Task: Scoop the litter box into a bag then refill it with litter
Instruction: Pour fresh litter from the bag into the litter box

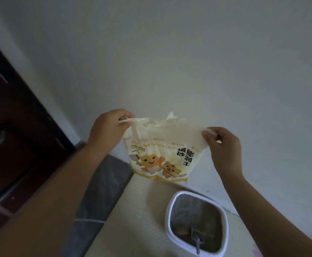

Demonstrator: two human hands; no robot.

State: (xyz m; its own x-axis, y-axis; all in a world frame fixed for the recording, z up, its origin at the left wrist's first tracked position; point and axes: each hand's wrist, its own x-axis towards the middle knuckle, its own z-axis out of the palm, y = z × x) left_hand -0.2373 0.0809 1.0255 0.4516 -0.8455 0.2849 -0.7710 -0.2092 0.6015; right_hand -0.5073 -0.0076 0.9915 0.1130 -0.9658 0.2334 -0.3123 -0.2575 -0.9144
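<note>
Spillage looks the main risk; left hand (107,130) and right hand (224,145) each pinch a top corner of the litter bag (160,154), held beyond the litter box (167,219), not over it; a slipped corner would likely dump litter on the mat (142,210).

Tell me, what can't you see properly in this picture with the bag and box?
All head view:
- Inside the litter bag: hidden by its crumpled top, pinched by left hand and right hand.
- The litter box: near rim cut off by the bottom edge.
- The scoop: dim and blurred, shape unclear.
- Bag's small print: blurred.
</note>
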